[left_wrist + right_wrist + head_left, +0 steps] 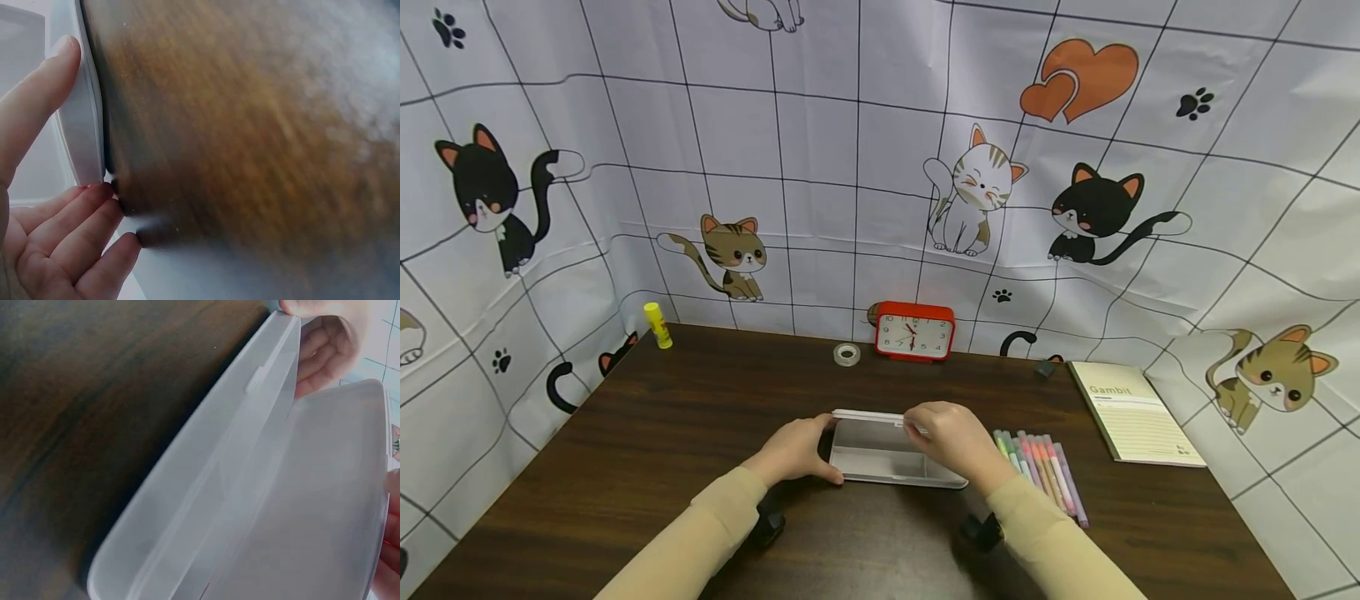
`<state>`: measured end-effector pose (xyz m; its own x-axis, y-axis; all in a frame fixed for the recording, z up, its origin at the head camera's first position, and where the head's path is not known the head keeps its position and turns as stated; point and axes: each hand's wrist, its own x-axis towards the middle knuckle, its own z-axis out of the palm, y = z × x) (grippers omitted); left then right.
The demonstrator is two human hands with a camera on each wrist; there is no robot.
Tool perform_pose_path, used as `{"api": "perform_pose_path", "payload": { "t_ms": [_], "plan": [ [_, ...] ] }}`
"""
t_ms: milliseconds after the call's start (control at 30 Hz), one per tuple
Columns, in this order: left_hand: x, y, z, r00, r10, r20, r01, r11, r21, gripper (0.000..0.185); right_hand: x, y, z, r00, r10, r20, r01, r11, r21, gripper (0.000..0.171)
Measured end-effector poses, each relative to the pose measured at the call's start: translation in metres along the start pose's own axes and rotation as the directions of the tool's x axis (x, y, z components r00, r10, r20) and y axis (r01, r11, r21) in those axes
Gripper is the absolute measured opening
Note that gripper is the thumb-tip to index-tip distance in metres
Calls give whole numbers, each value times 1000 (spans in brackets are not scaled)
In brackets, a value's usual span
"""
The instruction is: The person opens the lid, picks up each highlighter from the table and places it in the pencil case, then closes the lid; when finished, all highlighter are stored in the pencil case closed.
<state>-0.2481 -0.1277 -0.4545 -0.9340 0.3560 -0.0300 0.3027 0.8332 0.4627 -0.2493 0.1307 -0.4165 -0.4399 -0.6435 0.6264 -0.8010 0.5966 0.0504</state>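
Left hand (pixel 795 451): lower centre, thumb and fingers gripping the left end of the plastic case (pixel 880 460).
Plastic case: centre of table (pixel 662 433), lid raised.
Right hand (pixel 951 442): fingers pinching the lid's edge.
Notebook (pixel 1135 410): right, cover reads "Gambit".

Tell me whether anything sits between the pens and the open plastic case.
Nothing visible does. The pens lie on the table just right of the case; only the right hand, holding the lid, is near that side.

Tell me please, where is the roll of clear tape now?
In the head view the roll of clear tape lies flat at the back middle of the table, just left of the red clock, behind both hands.
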Motion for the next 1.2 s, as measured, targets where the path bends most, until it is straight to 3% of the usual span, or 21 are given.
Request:
{"api": "perform_pose_path", "payload": {
  "t_ms": [667, 1000, 1200],
  "plan": [
    [0, 1, 2, 999, 46, 8, -46, 999, -8, 91, 14, 12, -8, 982, 153, 113, -158, 987, 33, 4],
    [-2, 2, 0, 992, 124, -11, -123, 992, 39, 90, 17, 15, -9, 978, 146, 149, -158, 985, 65, 5],
    [-1, 2, -1, 992, 125, -6, -124, 991, 46, 91, 20, 17, -8, 978, 148, 146, -158, 986, 57, 4]
  ]
}}
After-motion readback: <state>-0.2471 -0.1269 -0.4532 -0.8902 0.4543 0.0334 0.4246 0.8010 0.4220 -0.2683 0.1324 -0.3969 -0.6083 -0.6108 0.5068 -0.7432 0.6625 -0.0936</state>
